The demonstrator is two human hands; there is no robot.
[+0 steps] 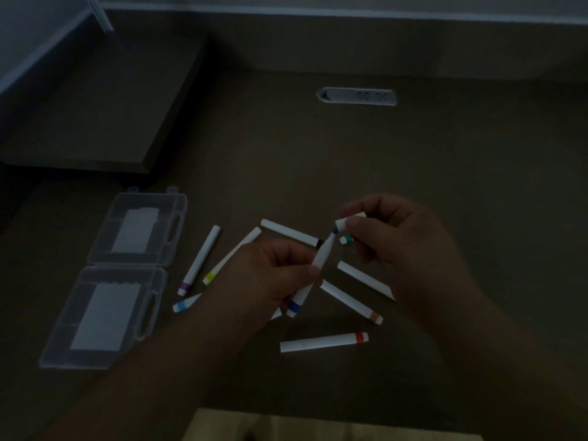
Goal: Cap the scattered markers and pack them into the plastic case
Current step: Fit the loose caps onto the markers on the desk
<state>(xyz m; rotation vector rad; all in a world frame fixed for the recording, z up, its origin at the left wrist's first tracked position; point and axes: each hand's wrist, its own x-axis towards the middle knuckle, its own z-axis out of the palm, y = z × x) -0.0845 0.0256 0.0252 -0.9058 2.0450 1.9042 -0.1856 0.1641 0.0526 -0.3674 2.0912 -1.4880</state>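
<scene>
The brown table (318, 154) holds a clear plastic case (121, 275), lying open on the left. White markers are scattered near it; the red marker (324, 342) is closest. The left hand (254, 278) pinches a blue marker (313, 275). The right hand (391, 237) pinches its white cap (350, 220) just above the blue tip.

A dark brown wooden desk (318, 154) carries an oval silver socket panel (356, 97) set flush near its far edge. At far left sits a raised dark brown rectangular platform (105, 113), beside a white shelf frame (47, 36)
</scene>
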